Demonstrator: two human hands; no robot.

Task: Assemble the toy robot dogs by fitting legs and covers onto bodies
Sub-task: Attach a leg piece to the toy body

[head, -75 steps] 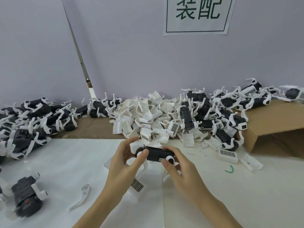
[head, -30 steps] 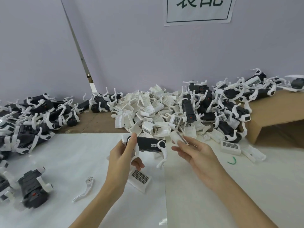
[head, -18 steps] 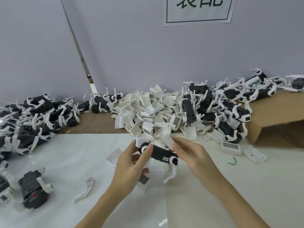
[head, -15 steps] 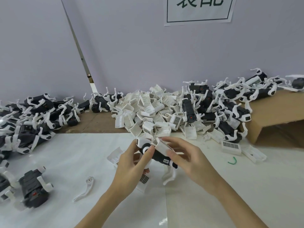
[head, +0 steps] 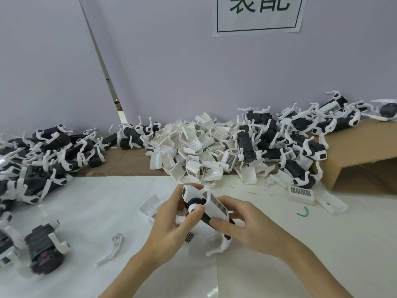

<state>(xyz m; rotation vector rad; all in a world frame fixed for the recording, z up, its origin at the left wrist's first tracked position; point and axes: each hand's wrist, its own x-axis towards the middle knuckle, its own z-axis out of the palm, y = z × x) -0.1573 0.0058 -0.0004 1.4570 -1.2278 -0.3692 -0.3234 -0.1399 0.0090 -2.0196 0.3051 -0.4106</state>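
above the white table (head: 107, 201), one toy dog (head: 207, 214) with one white cover (head: 217, 206), gripped by left hand (head: 169, 226) and right hand (head: 249, 229)

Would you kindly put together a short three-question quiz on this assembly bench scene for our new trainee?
1. True or false: both hands are on the same toy dog body.
2. Which part is the right hand fitting onto that body? A) a loose white leg B) a white cover C) a green clip
3. Fill in: the loose white leg lies on the white table to the person's ____ of the hands.

Key: 1 true, since the left hand grips the front end and the right hand holds the cover against the top; 2 B; 3 left.
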